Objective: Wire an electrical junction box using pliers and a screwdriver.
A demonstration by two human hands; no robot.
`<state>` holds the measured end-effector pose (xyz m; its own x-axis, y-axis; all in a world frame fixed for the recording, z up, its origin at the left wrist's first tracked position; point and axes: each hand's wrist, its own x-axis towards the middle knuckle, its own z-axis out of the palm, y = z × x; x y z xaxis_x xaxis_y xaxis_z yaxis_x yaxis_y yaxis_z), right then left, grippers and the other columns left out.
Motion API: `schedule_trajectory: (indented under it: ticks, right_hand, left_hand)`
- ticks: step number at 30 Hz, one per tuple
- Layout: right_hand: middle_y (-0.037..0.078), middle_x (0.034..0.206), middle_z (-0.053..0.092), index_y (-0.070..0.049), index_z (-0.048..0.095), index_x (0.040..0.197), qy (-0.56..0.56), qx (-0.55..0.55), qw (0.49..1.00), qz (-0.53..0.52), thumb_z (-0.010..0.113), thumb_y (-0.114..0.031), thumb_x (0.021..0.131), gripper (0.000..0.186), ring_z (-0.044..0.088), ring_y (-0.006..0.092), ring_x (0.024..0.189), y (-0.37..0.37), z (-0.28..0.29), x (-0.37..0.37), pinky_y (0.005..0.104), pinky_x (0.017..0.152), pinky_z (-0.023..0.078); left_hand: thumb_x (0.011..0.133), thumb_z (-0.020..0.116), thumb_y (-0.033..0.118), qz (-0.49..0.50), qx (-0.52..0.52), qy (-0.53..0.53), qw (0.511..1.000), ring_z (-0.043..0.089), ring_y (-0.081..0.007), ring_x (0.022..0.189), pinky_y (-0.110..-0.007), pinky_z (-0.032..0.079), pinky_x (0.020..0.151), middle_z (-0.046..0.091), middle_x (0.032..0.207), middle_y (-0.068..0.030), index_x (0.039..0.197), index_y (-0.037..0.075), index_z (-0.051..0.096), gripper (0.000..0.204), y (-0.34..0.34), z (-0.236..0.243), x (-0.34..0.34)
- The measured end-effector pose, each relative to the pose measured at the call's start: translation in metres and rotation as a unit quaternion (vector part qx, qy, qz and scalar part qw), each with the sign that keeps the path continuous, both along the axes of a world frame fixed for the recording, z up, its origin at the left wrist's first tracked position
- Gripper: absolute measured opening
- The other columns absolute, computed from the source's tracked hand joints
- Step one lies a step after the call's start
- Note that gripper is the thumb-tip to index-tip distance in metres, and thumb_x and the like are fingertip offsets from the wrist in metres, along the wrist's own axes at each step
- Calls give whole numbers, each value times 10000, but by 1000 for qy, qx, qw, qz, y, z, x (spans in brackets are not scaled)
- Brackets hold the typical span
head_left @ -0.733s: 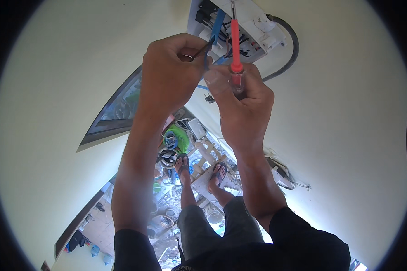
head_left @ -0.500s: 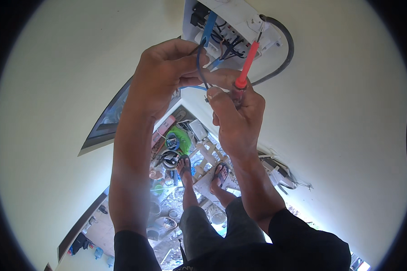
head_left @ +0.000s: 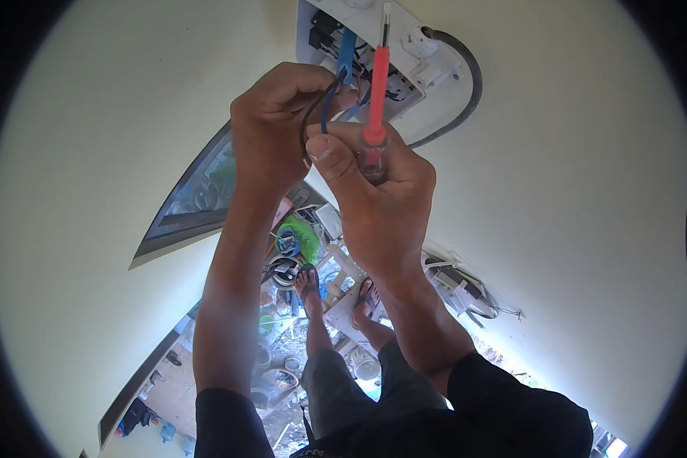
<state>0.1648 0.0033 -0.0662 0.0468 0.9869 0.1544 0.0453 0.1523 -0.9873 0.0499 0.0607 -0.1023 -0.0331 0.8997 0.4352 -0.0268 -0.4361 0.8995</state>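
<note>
A white wall-mounted electrical box hangs open at the top, with black parts, wires and a blue strap-like piece inside. My left hand is closed at the box's lower left, gripping a black wire and a blue wire that curve down from it. My right hand holds a screwdriver with a red shaft sleeve and clear handle, tip upward over the box. Its thumb and finger press at the lower ends of the wires, beside my left hand.
A thick grey cable loops right of the box. A dark-framed window is at left in the pale wall. Below, around my sandalled feet, lie a green bag, buckets, cables and wooden pieces. A white appliance sits low right.
The screwdriver has swung from leaning right back to upright, further left. My right hand has shifted left toward the wires, whose lower ends now lie nearer my left hand.
</note>
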Motion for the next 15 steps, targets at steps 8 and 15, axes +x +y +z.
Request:
schedule_trajectory:
  ticks: [8,15]
  right_hand:
    - [16,687,611,10,626,934,71,-71,994,34,663,-131,945,146,475,1,552,-45,-8,16,178,476,340]
    - [22,743,643,31,643,956,21,-90,995,35,658,-93,940,126,504,23,612,-69,-29,38,192,539,393]
  left_hand:
    - [899,688,58,210,24,-205,956,717,-204,752,-336,618,719,716,812,-153,958,-104,666,174,23,4,25]
    - [822,750,4,211,66,-194,956,705,-158,709,-276,593,665,723,808,-139,906,-62,669,134,23,-2,36]
